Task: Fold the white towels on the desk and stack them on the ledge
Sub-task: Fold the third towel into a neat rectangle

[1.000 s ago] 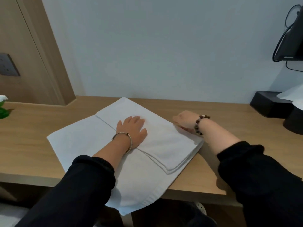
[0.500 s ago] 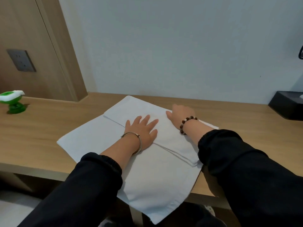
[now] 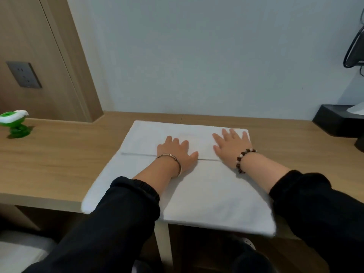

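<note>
White towel [image 3: 206, 194] half-folded on desk [image 3: 59, 164]; left hand [image 3: 176, 152], right hand [image 3: 231, 143] pressing flat, fingers straight.

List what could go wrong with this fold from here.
1. The towel hangs past the desk front; once the left hand and right hand lift, it might slide off.
2. Both palms press flat on the folded flap; smoothing could skew its edge.

- White cloth towel [image 3: 197, 186]: smooth, matt weave.
- Light wooden desk [image 3: 59, 164]: matt grain.
- Thin silver metal bangle [image 3: 173, 160]: glossy.
- Green plastic toy [image 3: 14, 125]: shiny.
</note>
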